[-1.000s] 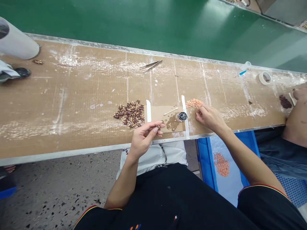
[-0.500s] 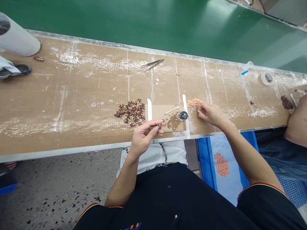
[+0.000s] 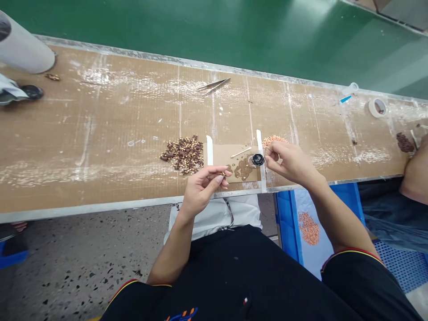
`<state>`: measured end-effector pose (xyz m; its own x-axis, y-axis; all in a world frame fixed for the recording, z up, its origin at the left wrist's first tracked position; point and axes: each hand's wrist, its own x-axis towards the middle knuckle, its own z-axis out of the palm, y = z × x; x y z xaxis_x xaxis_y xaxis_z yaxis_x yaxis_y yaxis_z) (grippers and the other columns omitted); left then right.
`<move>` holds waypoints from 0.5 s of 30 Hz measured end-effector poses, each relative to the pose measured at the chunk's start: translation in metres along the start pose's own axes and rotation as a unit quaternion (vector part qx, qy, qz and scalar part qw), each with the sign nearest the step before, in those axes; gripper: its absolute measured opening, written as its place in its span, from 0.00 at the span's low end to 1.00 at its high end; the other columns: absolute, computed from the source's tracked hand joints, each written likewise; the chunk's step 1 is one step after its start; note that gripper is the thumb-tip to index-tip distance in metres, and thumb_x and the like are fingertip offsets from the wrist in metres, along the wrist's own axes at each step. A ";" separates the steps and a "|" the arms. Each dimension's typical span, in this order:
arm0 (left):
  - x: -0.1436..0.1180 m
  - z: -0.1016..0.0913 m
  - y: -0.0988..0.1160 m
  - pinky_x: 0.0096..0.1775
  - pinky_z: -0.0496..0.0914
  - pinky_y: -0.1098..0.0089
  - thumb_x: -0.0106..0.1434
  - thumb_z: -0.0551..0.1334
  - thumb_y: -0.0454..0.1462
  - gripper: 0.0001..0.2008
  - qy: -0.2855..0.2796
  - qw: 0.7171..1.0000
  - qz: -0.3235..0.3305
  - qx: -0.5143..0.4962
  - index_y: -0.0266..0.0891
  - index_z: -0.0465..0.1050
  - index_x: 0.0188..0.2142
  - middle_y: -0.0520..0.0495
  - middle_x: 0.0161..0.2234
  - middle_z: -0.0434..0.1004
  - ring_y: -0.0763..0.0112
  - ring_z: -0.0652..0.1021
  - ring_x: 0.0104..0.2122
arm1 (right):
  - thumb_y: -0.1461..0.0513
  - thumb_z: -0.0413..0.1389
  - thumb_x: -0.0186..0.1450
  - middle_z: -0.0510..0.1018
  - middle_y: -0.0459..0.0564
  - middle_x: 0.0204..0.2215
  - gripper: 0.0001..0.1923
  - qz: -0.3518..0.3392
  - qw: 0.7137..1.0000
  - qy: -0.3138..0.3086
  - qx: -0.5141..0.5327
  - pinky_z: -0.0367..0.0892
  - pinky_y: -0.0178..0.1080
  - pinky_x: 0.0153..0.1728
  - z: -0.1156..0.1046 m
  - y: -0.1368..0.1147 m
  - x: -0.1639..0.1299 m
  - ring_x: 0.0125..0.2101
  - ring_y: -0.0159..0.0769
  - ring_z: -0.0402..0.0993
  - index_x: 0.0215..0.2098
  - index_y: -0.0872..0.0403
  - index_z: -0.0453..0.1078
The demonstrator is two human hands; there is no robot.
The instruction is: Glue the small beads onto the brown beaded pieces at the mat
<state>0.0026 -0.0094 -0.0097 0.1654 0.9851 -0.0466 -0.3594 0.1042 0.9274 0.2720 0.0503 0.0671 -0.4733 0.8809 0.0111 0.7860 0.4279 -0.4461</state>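
My left hand (image 3: 204, 186) is closed over the front of the bench, pinching a small brown-and-gold piece (image 3: 223, 174) between thumb and fingers. Left of it lies a pile of similar brown-and-gold pieces (image 3: 183, 154). My right hand (image 3: 289, 162) has thumb and fingertips pressed together beside a small round pot with a black top (image 3: 257, 159); whatever they hold is too small to make out. Behind that hand, partly covered by it, is a small heap of orange-pink pieces (image 3: 273, 140). A cotton swab (image 3: 241, 152) rests on a taped-down cardboard piece (image 3: 220, 154) with wet brown stains.
Tweezers (image 3: 214, 86) lie farther back on the bench. A tape roll (image 3: 377, 108) and a small clear cup (image 3: 351, 88) stand to the right, near another person's arm (image 3: 416, 171). Below the bench, a blue crate (image 3: 287, 223) holds more orange-pink pieces. A large white roll (image 3: 25, 47) is far left.
My right hand has moved left, from the orange-pink heap to beside the black-topped pot. My left hand stays in place with its piece. The view has shifted slightly.
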 end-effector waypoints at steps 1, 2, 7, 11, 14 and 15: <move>0.000 0.000 0.000 0.33 0.82 0.70 0.66 0.73 0.47 0.16 -0.004 1.000 0.000 -0.001 0.37 0.84 0.45 0.40 0.40 0.89 0.70 0.84 0.30 | 0.62 0.52 0.67 0.71 0.45 0.25 0.06 0.000 1.000 -0.004 -0.010 0.60 0.38 0.30 0.001 -0.001 0.002 0.27 0.35 0.66 0.31 0.49 0.60; 0.000 0.000 -0.001 0.33 0.82 0.70 0.66 0.72 0.46 0.16 -0.006 1.000 0.001 -0.001 0.37 0.84 0.46 0.40 0.40 0.89 0.70 0.84 0.30 | 0.62 0.52 0.67 0.71 0.46 0.25 0.06 0.001 1.000 -0.008 -0.020 0.60 0.38 0.31 0.002 -0.001 0.003 0.27 0.35 0.66 0.31 0.49 0.59; -0.001 0.000 -0.001 0.33 0.82 0.72 0.67 0.72 0.46 0.15 -0.012 1.000 0.014 -0.004 0.37 0.84 0.46 0.41 0.40 0.88 0.72 0.84 0.30 | 0.60 0.52 0.68 0.71 0.46 0.25 0.08 0.003 0.999 -0.022 -0.049 0.59 0.38 0.30 0.004 0.002 0.004 0.26 0.36 0.66 0.31 0.48 0.59; -0.001 0.000 0.001 0.34 0.83 0.72 0.68 0.72 0.46 0.14 -0.021 1.000 0.010 -0.007 0.38 0.85 0.46 0.40 0.40 0.88 0.71 0.85 0.30 | 0.62 0.53 0.67 0.70 0.45 0.24 0.07 0.006 0.998 -0.022 -0.055 0.59 0.38 0.30 0.005 0.001 0.004 0.26 0.36 0.66 0.31 0.48 0.59; -0.001 -0.001 0.001 0.34 0.83 0.72 0.68 0.72 0.46 0.15 -0.027 1.000 0.007 -0.010 0.38 0.85 0.46 0.40 0.40 0.88 0.71 0.85 0.31 | 0.62 0.53 0.67 0.70 0.46 0.24 0.07 0.008 0.998 -0.022 -0.053 0.59 0.38 0.30 0.006 0.001 0.004 0.26 0.36 0.66 0.31 0.48 0.60; -0.001 -0.001 0.001 0.34 0.83 0.72 0.68 0.72 0.46 0.15 -0.029 0.999 0.008 -0.011 0.38 0.85 0.46 0.40 0.40 0.88 0.71 0.85 0.31 | 0.62 0.52 0.67 0.70 0.46 0.24 0.07 0.010 0.998 -0.020 -0.052 0.59 0.38 0.30 0.007 0.001 0.004 0.26 0.36 0.66 0.31 0.48 0.60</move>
<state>0.0016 -0.0102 -0.0091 0.2126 0.9771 -0.0097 -0.3826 0.0924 0.9193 0.2683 0.0528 0.0607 -0.4714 0.8813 -0.0327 0.8313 0.4316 -0.3502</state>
